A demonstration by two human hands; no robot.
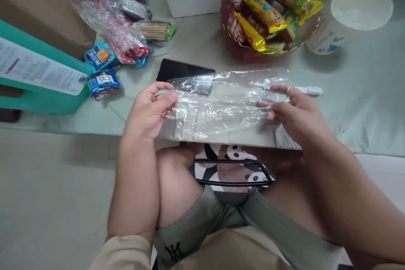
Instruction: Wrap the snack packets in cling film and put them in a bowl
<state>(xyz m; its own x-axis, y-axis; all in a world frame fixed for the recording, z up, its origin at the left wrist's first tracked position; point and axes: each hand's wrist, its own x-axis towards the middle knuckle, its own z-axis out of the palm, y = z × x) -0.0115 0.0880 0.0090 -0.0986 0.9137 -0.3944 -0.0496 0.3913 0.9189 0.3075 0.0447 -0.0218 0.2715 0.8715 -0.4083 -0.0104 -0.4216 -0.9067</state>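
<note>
Left hand [148, 107] pinches one end of clear plastic bag [221, 112]; right hand [294, 112] touches other end, fingers parted, cannot tell whether pinching. Bag above table [357, 114] near front edge, partly over phone [186, 69].

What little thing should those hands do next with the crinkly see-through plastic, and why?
Maybe ease the hands gently apart to smooth the clear plastic film: it looks wrinkled, the left hand pinches one end, and the right hand has its fingers at the other.
</note>
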